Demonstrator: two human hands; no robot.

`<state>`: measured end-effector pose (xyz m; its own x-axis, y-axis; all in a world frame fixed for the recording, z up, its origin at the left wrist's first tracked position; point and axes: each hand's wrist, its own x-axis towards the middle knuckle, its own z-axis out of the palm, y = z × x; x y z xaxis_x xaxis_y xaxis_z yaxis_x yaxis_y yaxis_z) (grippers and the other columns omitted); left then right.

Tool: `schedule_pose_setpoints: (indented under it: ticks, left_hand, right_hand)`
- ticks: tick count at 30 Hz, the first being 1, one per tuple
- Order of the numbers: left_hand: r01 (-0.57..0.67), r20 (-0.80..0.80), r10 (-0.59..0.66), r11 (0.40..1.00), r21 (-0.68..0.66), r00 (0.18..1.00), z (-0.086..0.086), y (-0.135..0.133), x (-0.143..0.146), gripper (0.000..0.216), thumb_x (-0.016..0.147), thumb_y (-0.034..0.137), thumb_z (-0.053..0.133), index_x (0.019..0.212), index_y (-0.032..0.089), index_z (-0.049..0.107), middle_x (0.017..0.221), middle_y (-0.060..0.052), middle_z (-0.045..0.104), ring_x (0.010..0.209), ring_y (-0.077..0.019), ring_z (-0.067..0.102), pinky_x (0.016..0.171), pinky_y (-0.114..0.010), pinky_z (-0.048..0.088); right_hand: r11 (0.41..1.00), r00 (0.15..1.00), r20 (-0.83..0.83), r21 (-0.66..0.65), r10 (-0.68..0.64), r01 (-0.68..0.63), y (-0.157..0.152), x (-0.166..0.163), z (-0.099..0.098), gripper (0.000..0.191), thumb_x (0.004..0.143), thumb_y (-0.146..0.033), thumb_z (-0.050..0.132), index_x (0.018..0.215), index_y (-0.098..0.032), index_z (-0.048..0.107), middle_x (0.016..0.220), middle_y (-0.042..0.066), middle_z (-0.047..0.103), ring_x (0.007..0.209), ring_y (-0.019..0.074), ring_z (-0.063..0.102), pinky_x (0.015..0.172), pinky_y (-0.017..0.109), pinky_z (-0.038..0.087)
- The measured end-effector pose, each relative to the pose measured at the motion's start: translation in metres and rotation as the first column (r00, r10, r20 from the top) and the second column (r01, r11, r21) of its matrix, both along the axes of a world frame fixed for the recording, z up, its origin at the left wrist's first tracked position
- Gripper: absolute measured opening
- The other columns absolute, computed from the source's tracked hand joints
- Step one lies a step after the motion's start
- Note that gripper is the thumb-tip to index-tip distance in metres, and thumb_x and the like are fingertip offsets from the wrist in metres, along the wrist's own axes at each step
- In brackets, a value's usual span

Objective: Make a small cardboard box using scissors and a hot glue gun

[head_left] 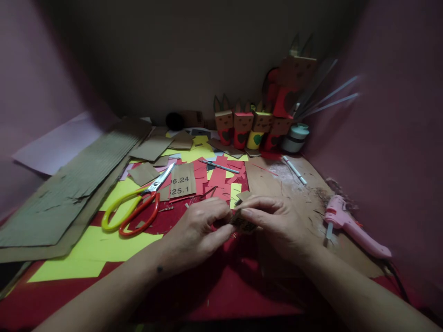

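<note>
Pinch grip on small cardboard piece (245, 223), left hand (205, 227) and right hand (279, 222) aslant inward.

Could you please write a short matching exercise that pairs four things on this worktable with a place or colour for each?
1. Scissors
2. Glue gun
3. Small cardboard piece
4. Round container

A. At the back, beside the cardboard figures
B. Pink
C. Between the left hand and the right hand
D. Yellow and red handles

Right pairs: 1-D, 2-B, 3-C, 4-A
</note>
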<state>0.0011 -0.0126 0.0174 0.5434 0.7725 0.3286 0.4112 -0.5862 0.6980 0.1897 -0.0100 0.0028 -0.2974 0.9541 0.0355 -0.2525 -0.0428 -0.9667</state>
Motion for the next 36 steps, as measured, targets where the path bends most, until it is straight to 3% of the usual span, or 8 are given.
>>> schedule_pose_setpoints:
  ticks: [4, 8, 12, 15, 19, 23, 26, 36]
  left_hand:
    - [0.01, 0.013, -0.01, 1.0, -0.007, 1.0, -0.001, 0.0, -0.001, 0.019, 0.089, 0.016, 0.056, 0.071, 0.018, 0.061, 0.066, 0.002, 0.055, 0.061, -0.0116, 0.05, 0.058, -0.024, 0.037]
    - [-0.047, 0.036, 0.053, 0.988, -0.149, 0.998, -0.002, 0.001, 0.003, 0.022, 0.086, 0.02, 0.059, 0.064, 0.018, 0.057, 0.064, 0.002, 0.054, 0.062, -0.0124, 0.049, 0.059, -0.026, 0.037]
    - [-0.105, 0.037, 0.134, 0.896, -0.431, 0.99, 0.001, 0.002, 0.007, 0.019, 0.082, 0.032, 0.064, 0.07, 0.017, 0.065, 0.064, 0.002, 0.057, 0.061, -0.014, 0.051, 0.056, -0.026, 0.036]
    - [-0.128, 0.07, 0.189, 0.852, -0.508, 0.98, 0.002, 0.002, 0.008, 0.024, 0.083, 0.035, 0.061, 0.073, 0.015, 0.069, 0.064, 0.0, 0.06, 0.06, -0.0149, 0.052, 0.054, -0.026, 0.036]
    - [-0.16, 0.123, 0.227, 0.9, -0.405, 0.966, -0.002, 0.001, 0.008, 0.024, 0.085, 0.035, 0.059, 0.075, 0.015, 0.069, 0.069, -0.003, 0.065, 0.065, -0.0161, 0.057, 0.06, -0.028, 0.041]
    - [-0.188, 0.133, 0.218, 0.961, -0.205, 0.967, -0.007, -0.001, 0.008, 0.021, 0.089, 0.03, 0.058, 0.075, 0.016, 0.066, 0.072, -0.002, 0.064, 0.068, -0.015, 0.058, 0.065, -0.028, 0.043]
    - [-0.203, 0.126, 0.215, 0.974, -0.1, 0.968, -0.008, -0.002, 0.007, 0.02, 0.09, 0.028, 0.058, 0.074, 0.017, 0.065, 0.071, 0.0, 0.061, 0.066, -0.0137, 0.056, 0.064, -0.027, 0.043]
    - [-0.198, 0.084, 0.204, 0.977, -0.075, 0.975, -0.002, -0.005, 0.006, 0.022, 0.089, 0.028, 0.059, 0.072, 0.016, 0.068, 0.067, -0.001, 0.063, 0.063, -0.0134, 0.056, 0.063, -0.026, 0.042]
  right_hand:
    - [1.0, 1.0, 0.012, 0.0, -0.006, 0.006, 0.0, -0.001, -0.002, 0.009, 0.074, -0.029, 0.081, 0.069, -0.022, 0.079, 0.074, 0.002, 0.069, 0.07, 0.013, 0.061, 0.064, 0.025, 0.048]
    - [0.989, 0.992, -0.089, -0.13, -0.087, 0.075, -0.002, -0.005, -0.004, 0.011, 0.069, -0.03, 0.084, 0.067, -0.022, 0.076, 0.067, 0.0, 0.068, 0.062, 0.0127, 0.06, 0.059, 0.025, 0.048]
    - [0.971, 0.977, -0.117, -0.182, -0.175, 0.153, 0.002, -0.006, -0.004, 0.016, 0.065, -0.033, 0.086, 0.067, -0.021, 0.075, 0.062, 0.0, 0.068, 0.056, 0.0136, 0.059, 0.056, 0.027, 0.048]
    - [0.968, 0.974, -0.138, -0.201, -0.18, 0.15, 0.006, -0.006, -0.005, 0.021, 0.064, -0.036, 0.088, 0.071, -0.02, 0.076, 0.065, 0.001, 0.07, 0.059, 0.0139, 0.06, 0.058, 0.027, 0.048]
    - [0.971, 0.978, -0.177, -0.229, -0.111, 0.069, 0.007, -0.005, -0.006, 0.026, 0.059, -0.034, 0.091, 0.078, -0.021, 0.078, 0.071, 0.001, 0.072, 0.063, 0.0146, 0.062, 0.061, 0.027, 0.05]
    - [0.983, 0.987, -0.163, -0.181, 0.0, -0.03, 0.007, -0.004, -0.009, 0.019, 0.063, -0.028, 0.088, 0.076, -0.017, 0.079, 0.068, 0.002, 0.07, 0.061, 0.0123, 0.061, 0.063, 0.025, 0.05]
    - [0.979, 0.977, -0.201, -0.176, 0.068, -0.104, 0.008, -0.002, -0.01, 0.019, 0.069, -0.033, 0.086, 0.079, -0.018, 0.079, 0.073, 0.003, 0.072, 0.065, 0.0149, 0.065, 0.065, 0.028, 0.055]
    - [0.969, 0.958, -0.276, -0.208, 0.074, -0.135, 0.01, -0.004, -0.012, 0.024, 0.068, -0.036, 0.086, 0.075, -0.015, 0.077, 0.067, 0.004, 0.071, 0.059, 0.0161, 0.066, 0.05, 0.027, 0.059]
